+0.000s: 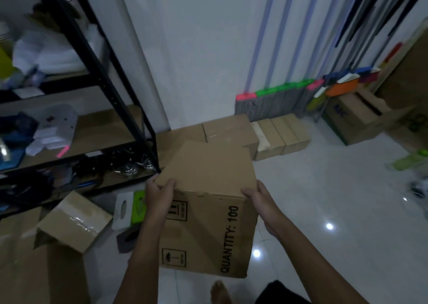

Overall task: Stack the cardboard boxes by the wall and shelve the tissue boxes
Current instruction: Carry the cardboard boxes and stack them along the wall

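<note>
Both hands clamped on brown cardboard box printed "QUANTITY: 100" (208, 202): left hand (159, 196) at its top left corner, right hand (261, 202) at top right edge. Box held just right of black metal shelf unit (102, 77), above white tiled floor (324, 188).

Matt brown cardboard box (208, 211), glossy white tiled floor (324, 188), black metal shelf (111, 90).

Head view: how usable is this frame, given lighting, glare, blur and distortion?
Head view: dim and bluish; lamp glare spots on the glossy white floor tiles; black metal shelf rack blurred and bowed by the wide lens; the brown cardboard box printed QUANTITY: 100 is sharp enough to read.
</note>
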Demonstrator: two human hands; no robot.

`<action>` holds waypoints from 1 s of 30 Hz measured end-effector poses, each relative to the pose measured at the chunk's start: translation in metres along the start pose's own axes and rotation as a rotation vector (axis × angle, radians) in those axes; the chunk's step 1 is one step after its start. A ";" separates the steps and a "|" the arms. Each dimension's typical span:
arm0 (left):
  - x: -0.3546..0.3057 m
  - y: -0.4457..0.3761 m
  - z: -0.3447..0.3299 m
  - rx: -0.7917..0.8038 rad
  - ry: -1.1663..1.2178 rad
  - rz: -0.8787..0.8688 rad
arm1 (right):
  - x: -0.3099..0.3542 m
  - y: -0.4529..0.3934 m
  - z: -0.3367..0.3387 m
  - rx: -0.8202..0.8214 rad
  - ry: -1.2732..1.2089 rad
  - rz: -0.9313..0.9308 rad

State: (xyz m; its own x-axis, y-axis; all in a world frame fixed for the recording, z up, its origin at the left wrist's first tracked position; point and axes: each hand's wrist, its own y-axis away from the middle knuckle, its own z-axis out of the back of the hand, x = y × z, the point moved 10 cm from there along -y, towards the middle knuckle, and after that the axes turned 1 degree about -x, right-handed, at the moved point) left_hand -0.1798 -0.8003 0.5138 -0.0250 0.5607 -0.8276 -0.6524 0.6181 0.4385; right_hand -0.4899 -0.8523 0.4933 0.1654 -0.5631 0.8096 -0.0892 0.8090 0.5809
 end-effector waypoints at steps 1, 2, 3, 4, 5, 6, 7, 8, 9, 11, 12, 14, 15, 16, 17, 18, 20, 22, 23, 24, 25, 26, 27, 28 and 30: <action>-0.011 -0.010 -0.009 0.006 -0.006 -0.013 | 0.006 -0.013 0.001 -0.009 0.002 -0.004; -0.021 -0.022 -0.017 0.010 -0.015 -0.015 | 0.012 -0.026 0.003 -0.020 0.000 -0.009; -0.031 -0.033 -0.027 0.021 -0.022 -0.011 | 0.018 -0.041 0.005 -0.028 -0.006 -0.013; -0.041 -0.048 -0.037 0.035 -0.031 -0.009 | 0.024 -0.059 0.006 -0.033 -0.012 -0.025; -0.051 -0.058 -0.044 0.039 -0.046 -0.008 | 0.029 -0.071 0.007 -0.037 -0.016 -0.034; -0.060 -0.072 -0.051 0.033 -0.070 -0.014 | 0.035 -0.086 0.007 -0.040 -0.025 -0.041; -0.066 -0.091 -0.060 0.023 -0.093 -0.015 | 0.042 -0.103 0.008 -0.036 -0.034 -0.052; -0.073 -0.111 -0.070 0.016 -0.110 -0.029 | 0.049 -0.123 0.007 -0.027 -0.039 -0.064; -0.080 -0.130 -0.080 0.017 -0.123 -0.038 | 0.056 -0.143 0.007 -0.017 -0.037 -0.076; -0.102 -0.157 -0.099 0.005 -0.170 -0.052 | 0.069 -0.186 0.006 0.008 -0.021 -0.108; -0.116 -0.167 -0.107 -0.004 -0.201 -0.066 | 0.076 -0.207 0.005 0.021 -0.016 -0.138; -0.141 -0.197 -0.125 -0.018 -0.258 -0.092 | 0.093 -0.248 0.003 0.060 -0.009 -0.191; -0.160 -0.205 -0.134 -0.017 -0.281 -0.106 | 0.103 -0.265 0.002 0.081 -0.002 -0.220; -0.173 -0.219 -0.144 -0.012 -0.296 -0.115 | 0.111 -0.282 0.002 0.096 0.016 -0.255; -0.188 -0.231 -0.155 0.000 -0.309 -0.123 | 0.117 -0.300 0.003 0.105 0.044 -0.286; -0.202 -0.242 -0.167 0.010 -0.317 -0.140 | 0.119 -0.318 0.005 0.116 0.079 -0.313; -0.223 -0.261 -0.189 0.033 -0.368 -0.213 | 0.121 -0.343 0.006 0.139 0.148 -0.342; -0.238 -0.282 -0.217 0.071 -0.432 -0.284 | 0.113 -0.367 0.005 0.155 0.193 -0.381; -0.243 -0.292 -0.231 0.092 -0.464 -0.319 | 0.106 -0.375 0.004 0.159 0.204 -0.406; -0.246 -0.301 -0.247 0.122 -0.501 -0.360 | 0.101 -0.381 0.000 0.159 0.201 -0.437; -0.252 -0.306 -0.262 0.153 -0.534 -0.407 | 0.098 -0.382 -0.004 0.152 0.187 -0.461; -0.253 -0.314 -0.277 0.188 -0.565 -0.434 | 0.093 -0.386 -0.010 0.143 0.159 -0.492; -0.255 -0.320 -0.292 0.229 -0.598 -0.466 | 0.086 -0.389 -0.017 0.130 0.135 -0.527; -0.255 -0.326 -0.305 0.270 -0.634 -0.500 | 0.078 -0.392 -0.026 0.116 0.103 -0.564; -0.251 -0.344 -0.327 0.336 -0.716 -0.556 | 0.063 -0.398 -0.042 0.084 0.045 -0.619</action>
State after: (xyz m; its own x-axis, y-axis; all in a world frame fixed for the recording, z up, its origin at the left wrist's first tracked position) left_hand -0.1970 -1.3341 0.4555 0.7619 0.2749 -0.5864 -0.1783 0.9595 0.2180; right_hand -0.4026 -1.2031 0.3094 0.2520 -0.9143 0.3172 -0.0400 0.3176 0.9474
